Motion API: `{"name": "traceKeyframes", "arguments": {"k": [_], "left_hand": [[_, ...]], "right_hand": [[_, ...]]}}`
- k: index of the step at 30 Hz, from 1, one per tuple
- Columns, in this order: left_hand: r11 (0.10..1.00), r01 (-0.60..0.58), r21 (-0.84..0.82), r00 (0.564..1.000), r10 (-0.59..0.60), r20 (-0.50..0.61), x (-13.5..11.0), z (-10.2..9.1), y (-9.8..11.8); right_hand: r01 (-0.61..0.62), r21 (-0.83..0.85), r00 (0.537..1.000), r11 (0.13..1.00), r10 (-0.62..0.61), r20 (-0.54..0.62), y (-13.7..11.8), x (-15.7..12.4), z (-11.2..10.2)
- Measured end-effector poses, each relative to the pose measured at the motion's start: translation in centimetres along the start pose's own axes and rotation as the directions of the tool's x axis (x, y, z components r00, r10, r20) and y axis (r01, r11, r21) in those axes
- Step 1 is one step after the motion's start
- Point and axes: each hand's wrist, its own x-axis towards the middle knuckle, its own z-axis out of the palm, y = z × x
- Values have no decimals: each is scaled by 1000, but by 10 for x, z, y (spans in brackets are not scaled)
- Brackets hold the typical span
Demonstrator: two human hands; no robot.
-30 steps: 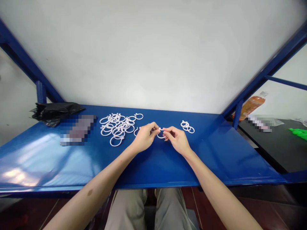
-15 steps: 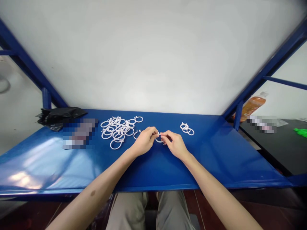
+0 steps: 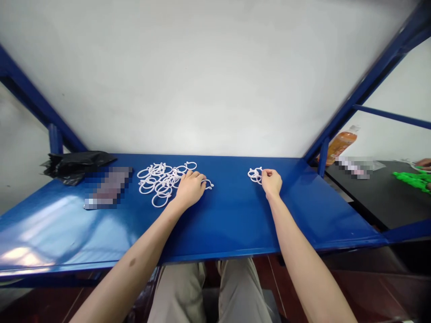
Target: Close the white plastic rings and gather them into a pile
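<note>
White curtain rings [image 3: 158, 185], each with a small eyelet, lie in a loose pile on the blue table [image 3: 229, 220], left of centre. My left hand [image 3: 191, 189] is at the pile's right side, palm down, its fingers curled over one curtain ring [image 3: 209, 182] that sticks out to the right. My right hand [image 3: 272, 181] is further right, thumb and fingers pinched together at the edge of a smaller group of curtain rings [image 3: 254, 176]. The ring in its fingers is mostly hidden by them.
At the left lie a black plastic bag [image 3: 79, 163] and a blurred flat item [image 3: 109, 187]. Blue frame posts [image 3: 323, 157] rise at both sides. On a dark table [image 3: 367, 197] at right are an orange drink bottle [image 3: 341, 144], green pieces [image 3: 412, 180] and another person's hand [image 3: 424, 163].
My hands have moved apart from the ring they both held at the centre. The right went to the small group; the left went back to a ring beside the pile.
</note>
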Motion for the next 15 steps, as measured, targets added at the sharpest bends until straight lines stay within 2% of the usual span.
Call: {"name": "traceKeyframes", "arguments": {"k": [5, 10, 15], "left_hand": [[999, 1, -32, 1000, -1, -5, 0, -3, 1], [984, -119, -136, 993, 121, 5, -3, 0, 1], [974, -143, -177, 989, 148, 12, -3, -2, 6]], "right_hand": [[10, -69, 1000, 998, -9, 20, -1, -3, 4], [18, -91, 1000, 996, -17, 18, -2, -5, 4], [46, -103, 998, 994, -50, -35, -8, -7, -1]]}}
